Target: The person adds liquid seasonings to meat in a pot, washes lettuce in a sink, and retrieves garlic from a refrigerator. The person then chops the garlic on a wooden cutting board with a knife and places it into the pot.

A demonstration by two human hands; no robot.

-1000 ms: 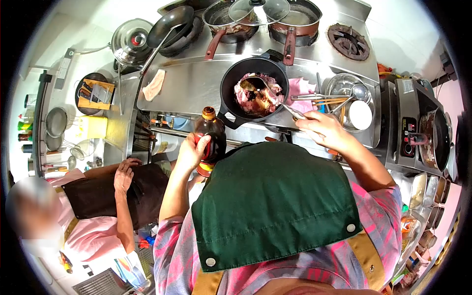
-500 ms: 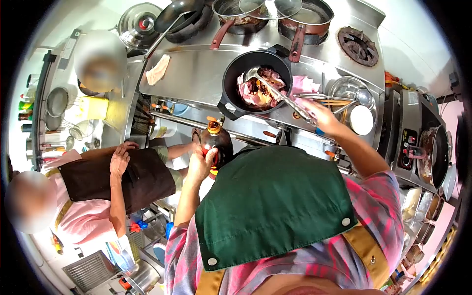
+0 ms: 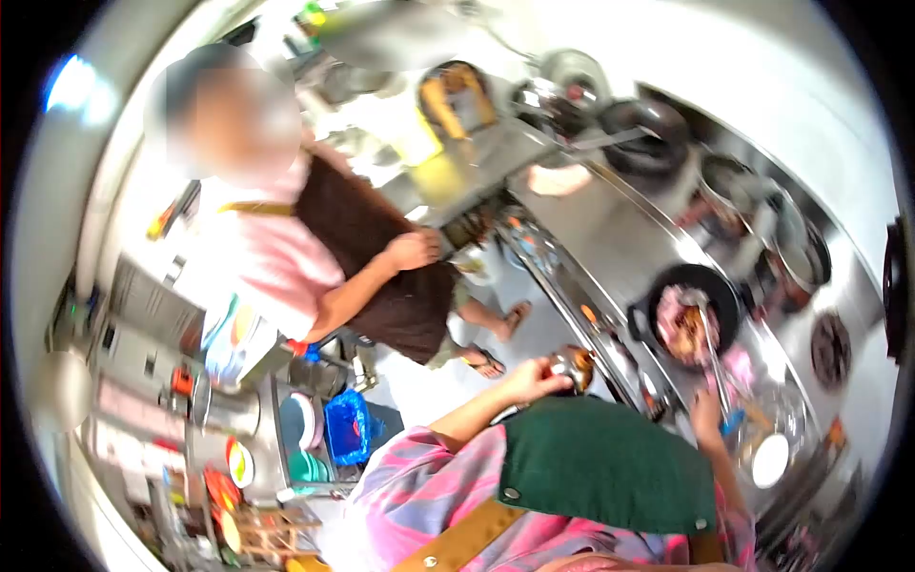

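Observation:
My left hand (image 3: 536, 380) is closed around a dark bottle (image 3: 574, 366), held upright beside the green apron (image 3: 610, 462). The apron hides the bottle's lower part. On the steel counter (image 3: 610, 229) stands a black pot (image 3: 726, 286) with pieces of pink meat (image 3: 679, 319) and brown sauce in it. A metal ladle (image 3: 713, 353) rests with its head in the meat. Its handle runs to my right hand (image 3: 706, 412), which is blurred but closed around it at the pot's near side. A pink cloth (image 3: 738, 368) lies beside the pot.
A person in a brown apron (image 3: 367, 248) stands at the left. Pans (image 3: 801, 253) and a wok (image 3: 648, 138) sit on the stove behind the pot. A white bowl (image 3: 771, 460) is at the right. A pale slab (image 3: 559, 179) lies on the counter's far left.
The view has swung left and tilted, so the pot and counter now appear at the right. The ladle's head has shifted within the meat. The bottle is still in my left hand.

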